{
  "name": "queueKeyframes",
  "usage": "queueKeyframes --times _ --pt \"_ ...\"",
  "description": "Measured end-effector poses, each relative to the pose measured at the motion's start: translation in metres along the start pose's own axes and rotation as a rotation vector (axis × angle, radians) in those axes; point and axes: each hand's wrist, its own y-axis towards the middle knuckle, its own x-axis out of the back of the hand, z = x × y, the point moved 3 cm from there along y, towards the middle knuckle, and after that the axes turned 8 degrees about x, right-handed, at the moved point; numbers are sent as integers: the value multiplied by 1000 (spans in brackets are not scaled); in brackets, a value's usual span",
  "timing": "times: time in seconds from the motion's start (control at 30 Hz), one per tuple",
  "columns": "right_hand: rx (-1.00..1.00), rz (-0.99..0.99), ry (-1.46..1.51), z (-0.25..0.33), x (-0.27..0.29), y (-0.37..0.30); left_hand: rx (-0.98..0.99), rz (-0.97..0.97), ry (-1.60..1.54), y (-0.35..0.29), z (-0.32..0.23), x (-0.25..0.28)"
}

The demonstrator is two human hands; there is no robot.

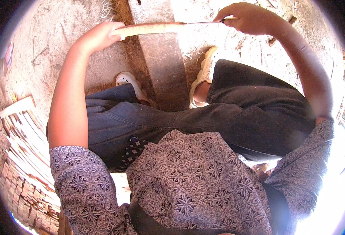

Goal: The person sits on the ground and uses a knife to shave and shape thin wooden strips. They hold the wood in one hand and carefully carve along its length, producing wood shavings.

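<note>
My left hand (104,36) is closed round the left end of a pale, slightly curved strip of wood or bamboo (151,28) with a browner far edge. The strip lies level across a wooden plank (162,58) between my legs; whether it touches the plank I cannot tell. Over at the right, my right hand (246,18) grips the handle of a thin-bladed knife (207,22). Its narrow blade points left and meets the strip's right end. Fingers hide most of the handle.
Below the plank's sides are my pale clogs (203,70), one on each side. Fibrous shavings (130,58) lie along the plank's left side. At the lower left stands a large stack of cut wooden strips (27,145). The ground is dusty, with scattered chips.
</note>
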Motion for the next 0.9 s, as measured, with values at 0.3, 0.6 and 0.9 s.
queueKeyframes --times 0.3,0.6,0.9 --pt "-61 29 7 9 -18 -4 61 22 77 -4 0 -3" --pt "-137 -13 15 44 -17 0 73 -78 84 -17 -4 -12" --pt "-2 67 205 -41 -77 5 -99 -471 373 -19 -12 -19"
